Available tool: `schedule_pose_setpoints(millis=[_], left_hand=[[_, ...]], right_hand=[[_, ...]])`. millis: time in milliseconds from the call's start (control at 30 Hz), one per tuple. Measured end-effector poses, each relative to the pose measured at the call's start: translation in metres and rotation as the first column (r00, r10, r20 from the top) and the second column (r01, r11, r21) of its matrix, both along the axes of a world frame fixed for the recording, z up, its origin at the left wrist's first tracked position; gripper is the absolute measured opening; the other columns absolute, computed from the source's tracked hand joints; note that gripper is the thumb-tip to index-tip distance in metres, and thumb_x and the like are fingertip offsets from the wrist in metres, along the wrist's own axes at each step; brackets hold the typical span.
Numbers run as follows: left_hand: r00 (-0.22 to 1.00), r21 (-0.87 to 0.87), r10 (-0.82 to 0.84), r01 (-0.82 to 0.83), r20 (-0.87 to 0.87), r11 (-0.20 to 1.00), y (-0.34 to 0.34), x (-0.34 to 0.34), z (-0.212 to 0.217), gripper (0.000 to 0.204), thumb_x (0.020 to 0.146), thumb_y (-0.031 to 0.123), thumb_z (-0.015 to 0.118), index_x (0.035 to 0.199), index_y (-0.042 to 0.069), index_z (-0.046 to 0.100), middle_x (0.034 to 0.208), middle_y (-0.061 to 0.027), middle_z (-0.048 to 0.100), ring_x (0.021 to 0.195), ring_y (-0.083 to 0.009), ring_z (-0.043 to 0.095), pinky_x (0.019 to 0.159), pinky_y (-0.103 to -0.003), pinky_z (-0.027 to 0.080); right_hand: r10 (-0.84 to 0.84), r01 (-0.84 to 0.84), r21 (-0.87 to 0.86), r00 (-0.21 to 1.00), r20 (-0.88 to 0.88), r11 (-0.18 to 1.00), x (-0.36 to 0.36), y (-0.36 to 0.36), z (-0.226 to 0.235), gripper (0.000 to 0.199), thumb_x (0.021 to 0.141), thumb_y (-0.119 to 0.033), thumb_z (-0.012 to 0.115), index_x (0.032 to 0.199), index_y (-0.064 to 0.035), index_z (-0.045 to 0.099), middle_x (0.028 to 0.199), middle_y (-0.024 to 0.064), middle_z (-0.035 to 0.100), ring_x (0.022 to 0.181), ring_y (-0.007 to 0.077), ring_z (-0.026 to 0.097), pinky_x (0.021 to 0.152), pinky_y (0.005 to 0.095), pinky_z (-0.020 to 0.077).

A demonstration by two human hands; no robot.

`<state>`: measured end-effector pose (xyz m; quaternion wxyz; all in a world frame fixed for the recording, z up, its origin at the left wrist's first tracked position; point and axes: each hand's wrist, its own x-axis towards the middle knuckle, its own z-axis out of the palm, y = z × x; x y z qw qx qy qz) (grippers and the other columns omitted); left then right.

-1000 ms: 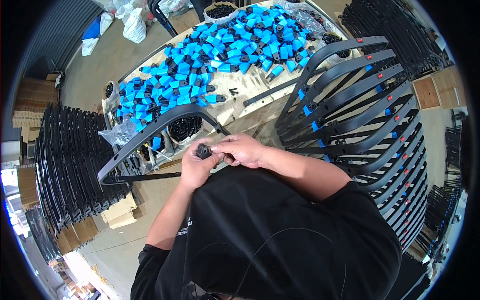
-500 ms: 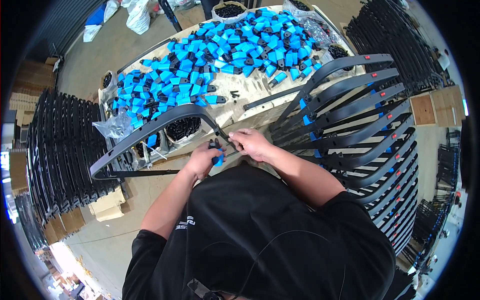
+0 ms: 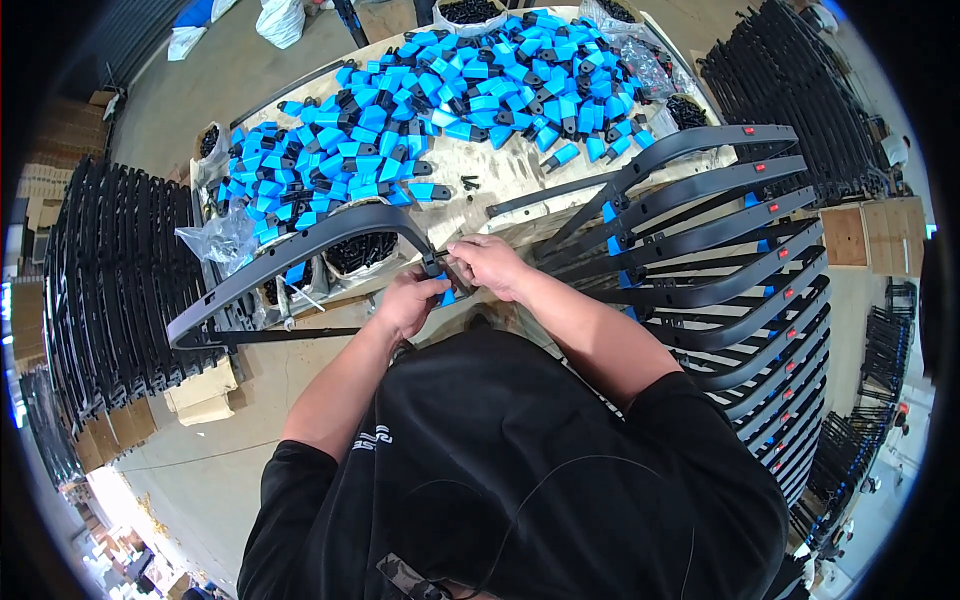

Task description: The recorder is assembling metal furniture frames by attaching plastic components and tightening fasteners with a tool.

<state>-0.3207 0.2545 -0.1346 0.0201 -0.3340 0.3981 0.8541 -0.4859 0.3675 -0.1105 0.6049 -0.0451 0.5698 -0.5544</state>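
Observation:
A black curved metal frame (image 3: 290, 246) lies across the table's near edge, its bent end pointing toward me. Close to that end, my left hand (image 3: 406, 303) is closed around a blue and black plastic piece (image 3: 446, 293), whose black part meets the frame's end. My right hand (image 3: 489, 267) is on the other side of the same end, thumb and fingers pinched together. Whatever sits in that pinch is too small to make out. Beyond both hands, a big heap of similar blue and black pieces (image 3: 380, 130) covers much of the table (image 3: 500, 186).
To the right stands a row of similar black frames (image 3: 700, 290) with blue pieces and red marks. More frames (image 3: 120, 290) are stacked at the left. A bag of small black parts (image 3: 362, 252) sits behind the frame, and a clear plastic bag (image 3: 222, 240) lies left of it.
My left hand has brought the blue and black piece up against the frame's end. My right hand has shifted slightly up and left, still pinched.

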Motion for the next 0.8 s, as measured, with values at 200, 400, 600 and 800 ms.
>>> schedule_pose_setpoints(millis=[200,400,600,800], left_hand=[[0.998,0.047,0.059,-0.058,-0.009,0.997,0.001,-0.002,0.013,0.037,0.088,0.002,0.068,0.123,-0.004,0.060,0.105,-0.0097,0.068,0.094,-0.0203,0.065,0.086,-0.034,0.051],[0.999,0.065,0.022,-0.020,-0.035,0.998,-0.001,0.002,0.016,0.037,0.089,0.002,0.068,0.124,-0.005,0.060,0.110,-0.0119,0.068,0.099,-0.0231,0.066,0.092,-0.035,0.052],[1.000,0.097,0.021,-0.022,0.008,0.995,-0.004,0.005,0.019,0.035,0.090,0.003,0.067,0.123,-0.007,0.060,0.115,-0.0142,0.068,0.107,-0.0249,0.066,0.100,-0.036,0.050],[1.000,0.122,0.019,-0.017,-0.011,0.992,-0.004,0.005,0.011,0.036,0.091,0.005,0.069,0.123,-0.008,0.059,0.117,-0.0150,0.067,0.108,-0.0251,0.066,0.101,-0.036,0.050]], right_hand=[[0.074,-0.076,-0.020,0.995,-0.064,0.997,-0.003,0.001,-0.003,0.022,0.098,-0.026,0.065,0.091,-0.0050,0.067,0.068,-0.0023,0.054,0.057,0.0060,0.045,0.050,0.0240,0.0343],[0.115,-0.118,-0.034,0.991,-0.074,0.992,-0.010,-0.001,-0.005,0.023,0.098,-0.026,0.065,0.091,-0.0043,0.067,0.068,-0.0022,0.053,0.058,0.0057,0.045,0.050,0.0242,0.0343],[0.122,-0.126,-0.053,0.990,-0.071,0.991,-0.011,-0.003,-0.009,0.024,0.098,-0.026,0.064,0.092,-0.0024,0.067,0.069,-0.0024,0.053,0.059,0.0057,0.044,0.051,0.0245,0.0340],[0.157,-0.166,-0.056,0.979,-0.133,0.985,-0.011,0.000,-0.013,0.025,0.098,-0.026,0.064,0.094,-0.0020,0.067,0.071,-0.0028,0.054,0.059,0.0056,0.045,0.051,0.0245,0.0352]])
